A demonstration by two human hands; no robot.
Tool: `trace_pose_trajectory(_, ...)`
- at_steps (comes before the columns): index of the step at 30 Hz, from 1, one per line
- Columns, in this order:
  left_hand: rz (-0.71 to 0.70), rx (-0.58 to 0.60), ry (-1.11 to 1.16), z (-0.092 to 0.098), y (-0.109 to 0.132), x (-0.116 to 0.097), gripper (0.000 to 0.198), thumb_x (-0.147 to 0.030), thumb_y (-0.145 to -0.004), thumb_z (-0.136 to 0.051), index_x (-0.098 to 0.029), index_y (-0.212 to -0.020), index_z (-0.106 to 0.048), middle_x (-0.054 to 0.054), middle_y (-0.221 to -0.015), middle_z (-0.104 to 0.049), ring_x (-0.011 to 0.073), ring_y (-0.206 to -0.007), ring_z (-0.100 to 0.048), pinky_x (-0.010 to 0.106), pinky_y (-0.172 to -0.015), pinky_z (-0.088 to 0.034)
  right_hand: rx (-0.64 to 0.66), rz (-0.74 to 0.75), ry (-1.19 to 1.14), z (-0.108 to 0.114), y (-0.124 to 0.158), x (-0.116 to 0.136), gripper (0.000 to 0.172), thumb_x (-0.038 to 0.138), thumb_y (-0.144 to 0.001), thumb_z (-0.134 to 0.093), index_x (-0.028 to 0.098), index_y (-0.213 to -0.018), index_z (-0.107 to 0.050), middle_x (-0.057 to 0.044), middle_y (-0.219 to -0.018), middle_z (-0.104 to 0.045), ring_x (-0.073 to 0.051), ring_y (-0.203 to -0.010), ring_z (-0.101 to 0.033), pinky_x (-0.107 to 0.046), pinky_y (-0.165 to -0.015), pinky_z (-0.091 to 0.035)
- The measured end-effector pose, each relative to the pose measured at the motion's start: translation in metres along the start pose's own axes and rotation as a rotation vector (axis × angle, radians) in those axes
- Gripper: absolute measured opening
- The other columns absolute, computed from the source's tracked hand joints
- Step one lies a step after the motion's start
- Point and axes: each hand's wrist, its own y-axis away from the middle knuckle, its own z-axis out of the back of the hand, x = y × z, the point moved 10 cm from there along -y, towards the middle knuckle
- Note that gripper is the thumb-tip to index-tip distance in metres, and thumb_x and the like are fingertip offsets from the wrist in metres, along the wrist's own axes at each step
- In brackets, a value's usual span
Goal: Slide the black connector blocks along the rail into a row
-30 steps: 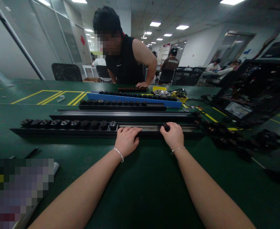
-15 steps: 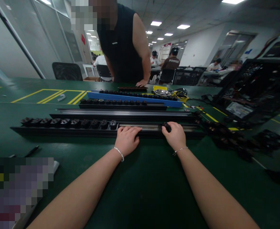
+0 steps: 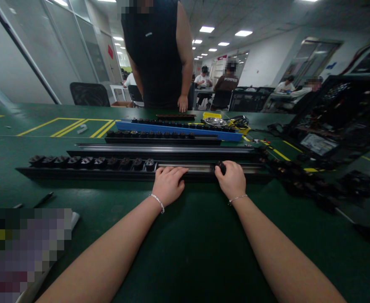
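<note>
Along the near rail (image 3: 93,174), my left hand (image 3: 168,183) rests half-open; my right hand (image 3: 232,180) pinches a black piece (image 3: 221,167); a brown shirt (image 3: 225,83) reads "PUMPKIN".

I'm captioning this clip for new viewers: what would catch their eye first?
Mid-picture, the left hand rests on a long black rail while the right hand holds a small black part at it. Farther back, a blue rail stands out on the green table. Beyond the table stands a person dressed in black.
</note>
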Motion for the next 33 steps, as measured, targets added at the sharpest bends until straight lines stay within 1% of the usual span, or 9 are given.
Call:
trace_pose_trajectory(6, 0.002, -0.002, -0.003, 0.000, 0.000, 0.000, 0.037, -0.024, -0.081, -0.048, -0.030, -0.117, -0.055, -0.002, -0.120, -0.062, 0.0208, -0.107, -0.053, 0.043, -0.091, -0.029, -0.007, -0.017, 0.022, 0.002, 0.000, -0.001, 0.033, 0.038, -0.080, -0.045, 0.013, -0.094, -0.062, -0.012, -0.099, -0.063, -0.025, -0.092, -0.051, -0.036, -0.083, -0.039)
trace_pose_trajectory(11, -0.003, -0.012, 0.001, 0.000, 0.000, 0.000, 0.037, -0.024, -0.081, -0.047, -0.030, -0.117, -0.055, -0.002, -0.119, -0.062, 0.0209, -0.105, -0.053, 0.043, -0.089, -0.029, -0.013, -0.055, 0.033, 0.004, 0.000, -0.011, 0.032, 0.037, -0.080, -0.044, 0.013, -0.093, -0.062, -0.012, -0.098, -0.063, -0.025, -0.092, -0.051, -0.036, -0.083, -0.039)
trace_pose_trajectory(15, 0.000, -0.001, 0.005, 0.000, -0.001, 0.000, 0.038, -0.024, -0.081, -0.047, -0.030, -0.117, -0.055, -0.001, -0.120, -0.062, 0.0210, -0.106, -0.053, 0.043, -0.090, -0.029, -0.015, -0.057, 0.031, 0.005, -0.001, -0.016, 0.033, 0.038, -0.080, -0.044, 0.013, -0.092, -0.062, -0.012, -0.097, -0.062, -0.025, -0.091, -0.051, -0.036, -0.082, -0.038)
trace_pose_trajectory(19, 0.012, 0.013, 0.002, -0.001, -0.001, 0.001, 0.038, -0.024, -0.081, -0.047, -0.030, -0.118, -0.055, 0.000, -0.120, -0.062, 0.0217, -0.107, -0.052, 0.043, -0.090, -0.030, -0.024, -0.049, 0.028, 0.005, 0.000, -0.017, 0.034, 0.038, -0.080, -0.044, 0.013, -0.094, -0.062, -0.013, -0.098, -0.062, -0.025, -0.091, -0.051, -0.036, -0.082, -0.038)
trace_pose_trajectory(25, 0.001, -0.005, 0.005, 0.000, -0.001, 0.000, 0.038, -0.024, -0.081, -0.047, -0.030, -0.117, -0.055, -0.001, -0.119, -0.063, 0.0211, -0.106, -0.053, 0.043, -0.090, -0.029, -0.027, -0.039, 0.028, 0.005, -0.001, -0.016, 0.032, 0.037, -0.080, -0.045, 0.013, -0.093, -0.062, -0.013, -0.097, -0.062, -0.025, -0.092, -0.051, -0.036, -0.082, -0.038)
trace_pose_trajectory(33, -0.002, -0.008, 0.005, 0.001, 0.000, 0.000, 0.037, -0.023, -0.081, -0.048, -0.030, -0.117, -0.055, -0.001, -0.119, -0.063, 0.0209, -0.106, -0.054, 0.043, -0.090, -0.030, -0.018, -0.060, 0.043, 0.007, -0.001, -0.018, 0.032, 0.037, -0.080, -0.044, 0.013, -0.092, -0.062, -0.013, -0.098, -0.063, -0.025, -0.091, -0.052, -0.037, -0.082, -0.038)
